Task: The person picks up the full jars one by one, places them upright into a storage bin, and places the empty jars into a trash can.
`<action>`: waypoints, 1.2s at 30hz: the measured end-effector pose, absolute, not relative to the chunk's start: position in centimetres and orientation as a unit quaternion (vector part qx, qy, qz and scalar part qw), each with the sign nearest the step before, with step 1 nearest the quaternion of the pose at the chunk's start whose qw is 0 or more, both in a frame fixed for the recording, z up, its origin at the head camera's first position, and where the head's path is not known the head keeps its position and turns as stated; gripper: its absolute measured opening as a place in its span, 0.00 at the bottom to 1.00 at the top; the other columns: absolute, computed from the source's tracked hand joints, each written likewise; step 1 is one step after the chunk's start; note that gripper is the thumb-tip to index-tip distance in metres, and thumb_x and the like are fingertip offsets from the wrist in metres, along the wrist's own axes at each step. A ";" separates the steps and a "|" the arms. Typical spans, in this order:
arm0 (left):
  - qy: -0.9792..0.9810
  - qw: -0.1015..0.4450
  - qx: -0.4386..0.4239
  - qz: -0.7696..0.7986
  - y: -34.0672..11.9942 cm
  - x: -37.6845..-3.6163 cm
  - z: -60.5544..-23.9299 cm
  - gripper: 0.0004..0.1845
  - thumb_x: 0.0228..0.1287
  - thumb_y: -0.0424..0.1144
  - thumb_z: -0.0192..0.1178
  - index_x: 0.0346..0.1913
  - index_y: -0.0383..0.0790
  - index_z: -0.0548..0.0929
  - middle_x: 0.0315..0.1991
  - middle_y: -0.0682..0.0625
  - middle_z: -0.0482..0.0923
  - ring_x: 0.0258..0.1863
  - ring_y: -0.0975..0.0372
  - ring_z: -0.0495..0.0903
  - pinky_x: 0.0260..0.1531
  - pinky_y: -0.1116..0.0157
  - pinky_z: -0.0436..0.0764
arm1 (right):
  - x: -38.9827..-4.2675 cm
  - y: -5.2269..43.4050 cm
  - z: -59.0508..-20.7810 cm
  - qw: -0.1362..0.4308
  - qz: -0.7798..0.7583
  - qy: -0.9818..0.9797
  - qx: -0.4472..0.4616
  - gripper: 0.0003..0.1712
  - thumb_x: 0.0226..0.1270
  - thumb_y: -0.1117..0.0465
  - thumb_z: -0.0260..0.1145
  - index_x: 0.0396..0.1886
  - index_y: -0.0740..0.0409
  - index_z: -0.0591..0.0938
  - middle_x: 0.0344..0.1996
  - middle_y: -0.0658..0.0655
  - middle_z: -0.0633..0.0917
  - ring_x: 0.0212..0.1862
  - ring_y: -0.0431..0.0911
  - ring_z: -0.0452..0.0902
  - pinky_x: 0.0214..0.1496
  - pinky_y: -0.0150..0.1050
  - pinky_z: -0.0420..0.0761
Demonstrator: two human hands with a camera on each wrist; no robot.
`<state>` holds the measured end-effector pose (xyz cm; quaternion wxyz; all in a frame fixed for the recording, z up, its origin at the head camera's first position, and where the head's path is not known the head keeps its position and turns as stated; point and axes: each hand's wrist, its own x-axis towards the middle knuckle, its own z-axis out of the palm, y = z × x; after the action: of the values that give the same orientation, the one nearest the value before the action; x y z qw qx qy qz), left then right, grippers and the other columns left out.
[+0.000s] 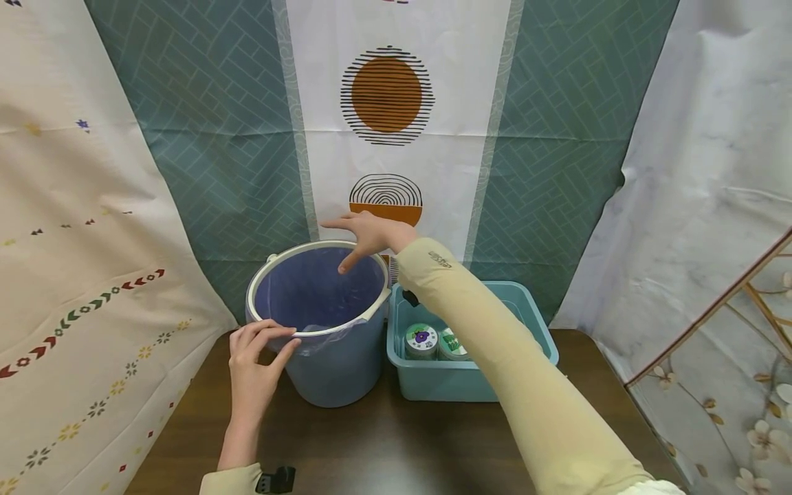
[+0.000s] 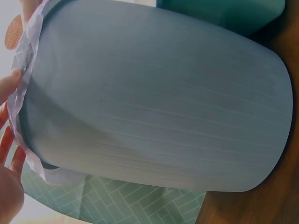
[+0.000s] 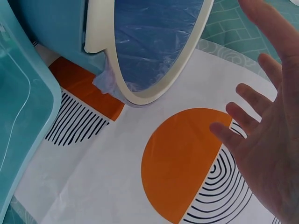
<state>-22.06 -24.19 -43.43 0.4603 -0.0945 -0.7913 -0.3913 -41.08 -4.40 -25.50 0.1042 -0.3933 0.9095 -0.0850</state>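
My left hand [image 1: 252,371] pinches the thin clear plastic liner [image 2: 24,88] at the near rim of the round blue plastic bucket [image 1: 328,364], thumb and fingers curled onto the bag's edge where it folds over the cream rim ring [image 1: 266,271]. The bucket stands upright on the dark brown wooden tabletop [image 1: 383,440], just beside a teal rectangular plastic bin [image 1: 445,378] on its right. My right hand [image 1: 365,237] hovers open over the bucket's far rim, fingers spread, holding nothing. Two round containers with printed lids [image 1: 422,340] sit inside the bin. Patterned cloth backdrop [image 1: 386,96] hangs behind.
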 end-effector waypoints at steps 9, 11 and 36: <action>-0.791 0.457 -0.092 -0.397 -24.0 -21.9 -43.4 0.16 0.41 0.25 0.77 0.36 0.41 0.90 0.40 0.44 0.80 0.52 0.69 0.65 0.55 0.71 0.59 | -40.9 -2.8 -25.6 0.111 -0.112 0.899 -0.409 0.55 0.54 0.40 0.74 0.78 0.35 0.56 0.80 0.52 0.53 0.81 0.53 0.43 0.78 0.60 0.54; -0.790 0.457 -0.092 -0.398 -24.0 -21.9 -43.4 0.16 0.41 0.25 0.77 0.36 0.41 0.90 0.40 0.44 0.80 0.52 0.69 0.65 0.55 0.71 0.58 | -40.7 -2.0 -25.6 0.113 -0.115 0.897 -0.412 0.54 0.54 0.41 0.74 0.78 0.36 0.57 0.80 0.52 0.55 0.81 0.53 0.44 0.78 0.59 0.56; -0.795 0.449 -0.089 -0.397 -24.3 -22.0 -43.6 0.15 0.42 0.25 0.77 0.36 0.40 0.90 0.41 0.42 0.80 0.53 0.72 0.64 0.56 0.71 0.59 | -33.8 12.0 -27.1 -0.011 -0.184 0.868 -0.462 0.41 0.59 0.46 0.73 0.72 0.43 0.69 0.69 0.52 0.73 0.71 0.51 0.65 0.71 0.57 0.66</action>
<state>-22.01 -24.26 -43.57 0.4489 -0.0889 -0.7954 -0.3975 -33.77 12.01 -27.15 -0.0111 -0.4618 0.8677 -0.1835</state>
